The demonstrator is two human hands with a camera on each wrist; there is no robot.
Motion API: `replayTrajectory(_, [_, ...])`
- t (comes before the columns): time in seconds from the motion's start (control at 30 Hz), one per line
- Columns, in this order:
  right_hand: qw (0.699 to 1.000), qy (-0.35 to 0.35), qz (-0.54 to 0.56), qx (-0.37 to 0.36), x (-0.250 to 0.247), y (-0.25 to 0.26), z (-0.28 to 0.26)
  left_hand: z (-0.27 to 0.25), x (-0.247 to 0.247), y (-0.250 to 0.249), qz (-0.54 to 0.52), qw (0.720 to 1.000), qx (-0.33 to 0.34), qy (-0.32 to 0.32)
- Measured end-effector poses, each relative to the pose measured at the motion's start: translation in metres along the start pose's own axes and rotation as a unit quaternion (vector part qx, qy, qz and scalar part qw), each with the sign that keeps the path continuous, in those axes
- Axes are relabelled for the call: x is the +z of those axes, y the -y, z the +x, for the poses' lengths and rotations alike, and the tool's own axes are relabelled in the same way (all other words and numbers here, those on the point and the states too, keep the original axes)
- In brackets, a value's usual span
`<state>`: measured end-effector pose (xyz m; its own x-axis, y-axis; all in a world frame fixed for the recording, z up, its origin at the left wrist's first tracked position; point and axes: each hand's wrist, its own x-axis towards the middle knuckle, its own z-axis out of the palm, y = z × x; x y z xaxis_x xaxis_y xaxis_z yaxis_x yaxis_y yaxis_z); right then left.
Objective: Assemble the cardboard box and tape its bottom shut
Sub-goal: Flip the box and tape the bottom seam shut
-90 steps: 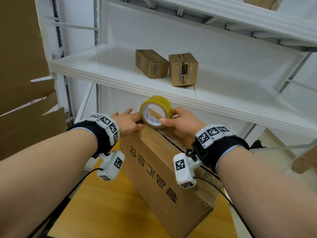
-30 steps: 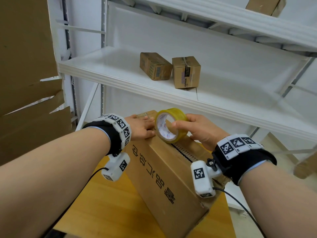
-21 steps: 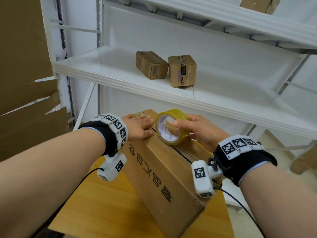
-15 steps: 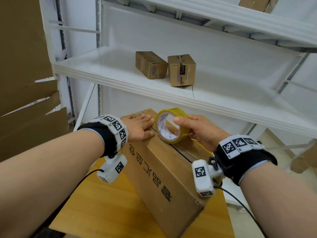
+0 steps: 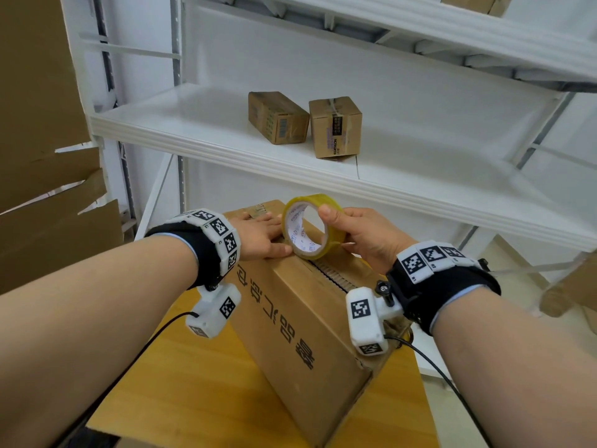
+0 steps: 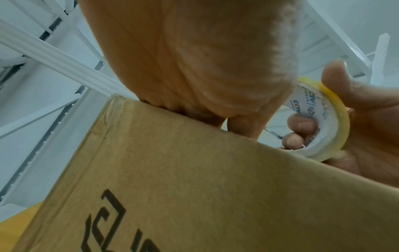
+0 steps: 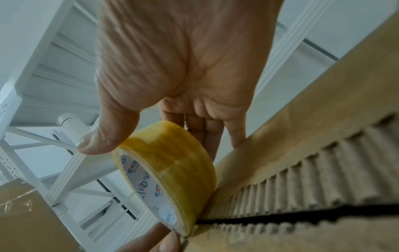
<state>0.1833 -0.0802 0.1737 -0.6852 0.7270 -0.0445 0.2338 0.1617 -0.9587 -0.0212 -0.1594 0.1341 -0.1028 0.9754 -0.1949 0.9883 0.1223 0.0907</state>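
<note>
A brown cardboard box [image 5: 300,321] with dark printed characters stands on a yellow-wood table [image 5: 193,392], its flaps meeting along a seam [image 5: 332,274] on top. My right hand [image 5: 361,236] grips a roll of yellowish clear tape [image 5: 308,226] upright on the far end of that seam, thumb on the rim and fingers through the core [image 6: 302,126]. In the right wrist view the roll [image 7: 170,163] touches the corrugated flap edges [image 7: 302,184]. My left hand [image 5: 260,236] lies flat on the box top beside the roll, fingers straight, pressing the flap down.
White metal shelving [image 5: 290,156] rises right behind the box, its shelf edge just above the hands. Two small taped cartons [image 5: 277,118] [image 5: 336,126] sit on that shelf. Flattened cardboard sheets [image 5: 42,156] lean at the left. Wrist camera cables [image 5: 452,379] hang below both arms.
Over three seconds my right hand has drawn the tape roll a short way back from the box's far end along the seam. My left hand has stayed flat on the box top.
</note>
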Motion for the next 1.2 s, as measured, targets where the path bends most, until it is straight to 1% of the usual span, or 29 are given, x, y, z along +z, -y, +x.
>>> replayTrajectory(0.07, [1.0, -0.007, 0.008, -0.002, 0.001, 0.0, 0.001, 0.0, -0.001, 0.002, -0.009, 1.0, -0.003, -0.004])
replayTrajectory(0.33, [1.0, 0.013, 0.003, -0.009, -0.003, -0.008, -0.002, -0.007, 0.001, -0.009, -0.035, 0.999, -0.011, -0.016])
replayTrajectory(0.4, [1.0, 0.012, 0.008, -0.012, -0.001, -0.006, -0.004, -0.01, 0.0, -0.009, -0.047, 0.999, -0.015, -0.006])
replayTrajectory(0.53, [1.0, 0.005, -0.006, 0.001, 0.0, -0.004, -0.006, -0.014, -0.005, -0.011, -0.069, 0.997, -0.012, 0.035])
replayTrajectory(0.67, [1.0, -0.008, -0.007, 0.003, 0.0, -0.006, -0.007, -0.012, -0.003, -0.011, -0.074, 0.997, -0.016, 0.032])
replayTrajectory(0.8, [1.0, 0.001, -0.013, 0.011, -0.004, -0.005, -0.004, -0.012, -0.001, -0.01, -0.063, 0.997, -0.021, 0.032])
replayTrajectory(0.97, [0.998, 0.002, 0.049, 0.036, -0.01, -0.006, -0.009, -0.019, -0.003, -0.015, -0.054, 0.998, -0.026, 0.029])
replayTrajectory(1.2, [0.997, 0.016, 0.061, 0.044, -0.008, -0.008, -0.008, -0.024, -0.007, -0.025, -0.018, 0.999, -0.028, 0.029])
